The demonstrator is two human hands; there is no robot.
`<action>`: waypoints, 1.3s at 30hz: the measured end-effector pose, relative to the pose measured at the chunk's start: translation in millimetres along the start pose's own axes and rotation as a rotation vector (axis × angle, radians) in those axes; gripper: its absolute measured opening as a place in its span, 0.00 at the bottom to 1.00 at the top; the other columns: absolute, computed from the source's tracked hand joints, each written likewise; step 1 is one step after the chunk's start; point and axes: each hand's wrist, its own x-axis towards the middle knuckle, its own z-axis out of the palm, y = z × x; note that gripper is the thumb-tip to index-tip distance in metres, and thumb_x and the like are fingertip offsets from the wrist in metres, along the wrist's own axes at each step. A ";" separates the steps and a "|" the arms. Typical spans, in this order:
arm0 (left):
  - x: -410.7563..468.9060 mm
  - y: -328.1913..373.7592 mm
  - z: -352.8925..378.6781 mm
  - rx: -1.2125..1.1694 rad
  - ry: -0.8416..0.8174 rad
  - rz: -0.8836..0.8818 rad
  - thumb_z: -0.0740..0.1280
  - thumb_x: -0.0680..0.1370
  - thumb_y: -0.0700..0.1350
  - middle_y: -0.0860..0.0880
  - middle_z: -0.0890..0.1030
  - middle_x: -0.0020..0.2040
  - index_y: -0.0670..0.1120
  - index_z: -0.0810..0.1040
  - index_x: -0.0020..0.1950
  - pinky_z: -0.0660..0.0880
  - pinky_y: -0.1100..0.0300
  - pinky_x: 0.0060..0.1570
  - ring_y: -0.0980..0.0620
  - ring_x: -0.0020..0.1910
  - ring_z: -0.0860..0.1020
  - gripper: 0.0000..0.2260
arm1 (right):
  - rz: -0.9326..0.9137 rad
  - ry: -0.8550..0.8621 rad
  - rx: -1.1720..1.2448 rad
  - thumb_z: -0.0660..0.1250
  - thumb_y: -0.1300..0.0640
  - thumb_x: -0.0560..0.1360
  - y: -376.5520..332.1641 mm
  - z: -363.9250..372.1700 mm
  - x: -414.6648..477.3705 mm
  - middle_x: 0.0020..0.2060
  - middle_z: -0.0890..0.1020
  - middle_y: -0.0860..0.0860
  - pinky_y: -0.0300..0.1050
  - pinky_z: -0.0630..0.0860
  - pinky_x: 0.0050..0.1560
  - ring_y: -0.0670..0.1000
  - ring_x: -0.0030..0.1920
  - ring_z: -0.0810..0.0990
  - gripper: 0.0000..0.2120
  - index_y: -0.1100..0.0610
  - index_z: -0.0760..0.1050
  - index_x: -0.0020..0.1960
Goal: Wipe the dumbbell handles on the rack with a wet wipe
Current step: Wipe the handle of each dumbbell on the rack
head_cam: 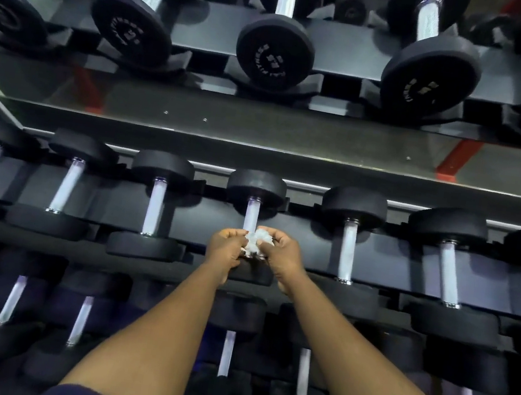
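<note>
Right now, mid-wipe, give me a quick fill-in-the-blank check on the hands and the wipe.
The left hand and right hand both grip one crumpled ____ wipe.
The wipe is at a dumbbell handle on the ____ tier of the rack.
The top tier shows ____ dumbbells.
Missing: white; middle; five.

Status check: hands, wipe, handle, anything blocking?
Hands: left hand and right hand both pinch the crumpled wet wipe. Wipe at near end of middle-row dumbbell handle. Nothing blocking.
</note>
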 end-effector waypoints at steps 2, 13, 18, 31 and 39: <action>10.4 -7.8 -4.6 0.148 0.088 0.091 0.67 0.74 0.39 0.47 0.84 0.45 0.47 0.81 0.48 0.72 0.60 0.37 0.52 0.38 0.77 0.06 | -0.003 0.027 -0.025 0.64 0.70 0.73 4.8 2.5 7.7 0.47 0.84 0.55 0.54 0.79 0.55 0.54 0.47 0.82 0.16 0.50 0.78 0.46; 31.0 -38.0 -8.8 0.625 -0.066 -0.098 0.78 0.50 0.67 0.41 0.59 0.71 0.59 0.49 0.75 0.65 0.47 0.68 0.40 0.69 0.61 0.60 | 0.013 0.354 -0.221 0.66 0.65 0.73 22.3 5.5 40.4 0.53 0.82 0.50 0.49 0.80 0.53 0.52 0.50 0.82 0.20 0.51 0.76 0.63; 43.3 -37.8 -13.4 0.620 -0.075 -0.107 0.84 0.52 0.54 0.41 0.56 0.69 0.58 0.47 0.77 0.67 0.48 0.68 0.41 0.68 0.63 0.64 | 0.040 0.385 -0.363 0.71 0.59 0.71 32.4 27.7 52.9 0.52 0.79 0.55 0.53 0.78 0.54 0.58 0.51 0.80 0.15 0.56 0.75 0.56; 46.3 -36.6 -6.5 0.600 0.016 -0.206 0.85 0.48 0.52 0.45 0.55 0.73 0.51 0.44 0.79 0.65 0.48 0.69 0.42 0.71 0.61 0.69 | 0.242 0.112 -0.707 0.68 0.63 0.72 33.2 23.7 82.3 0.50 0.83 0.55 0.41 0.76 0.50 0.54 0.53 0.81 0.12 0.54 0.81 0.53; 46.4 -35.4 -7.7 0.633 0.001 -0.189 0.84 0.51 0.54 0.45 0.53 0.74 0.51 0.43 0.78 0.62 0.46 0.71 0.39 0.72 0.58 0.68 | 0.086 0.308 -0.271 0.61 0.61 0.75 26.1 34.8 119.7 0.53 0.84 0.52 0.51 0.78 0.57 0.53 0.51 0.82 0.18 0.50 0.78 0.62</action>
